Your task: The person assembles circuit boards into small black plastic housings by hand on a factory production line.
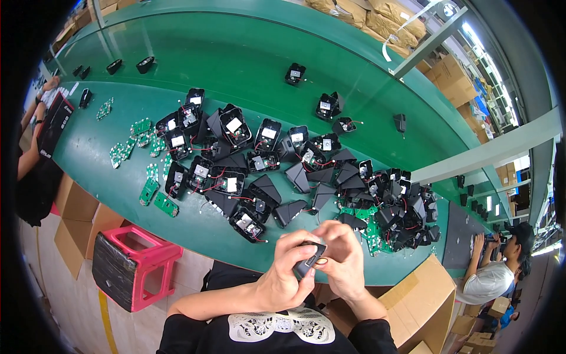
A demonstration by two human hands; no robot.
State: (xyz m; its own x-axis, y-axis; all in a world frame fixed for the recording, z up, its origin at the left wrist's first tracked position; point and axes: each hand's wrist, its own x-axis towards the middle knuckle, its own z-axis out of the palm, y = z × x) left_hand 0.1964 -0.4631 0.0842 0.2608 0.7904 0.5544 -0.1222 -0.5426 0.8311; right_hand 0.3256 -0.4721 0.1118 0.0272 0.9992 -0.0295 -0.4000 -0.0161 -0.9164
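Close in front of my chest, a small black plastic housing (306, 263) sits between my hands, with a slot in the side that shows. My left hand (280, 277) is wrapped round it, thumb on top. Against its right end press the thumb and fingers of my right hand (343, 263); whether they also pinch some small part is hidden. Just beyond lie many black housings (234, 125) with white-labelled insides and red wires, spread across the green bench (206, 227). Loose green circuit boards (150, 192) lie to the left, and more boards (372, 231) are mixed into the heap at right.
A green conveyor belt (236, 53) carrying a few housings runs behind the bench. An open cardboard box (420, 295) stands at my right, a pink stool (138, 265) at my left. Co-workers sit at both ends, one in a white shirt (489, 283). A metal post (495, 144) slants over the right.
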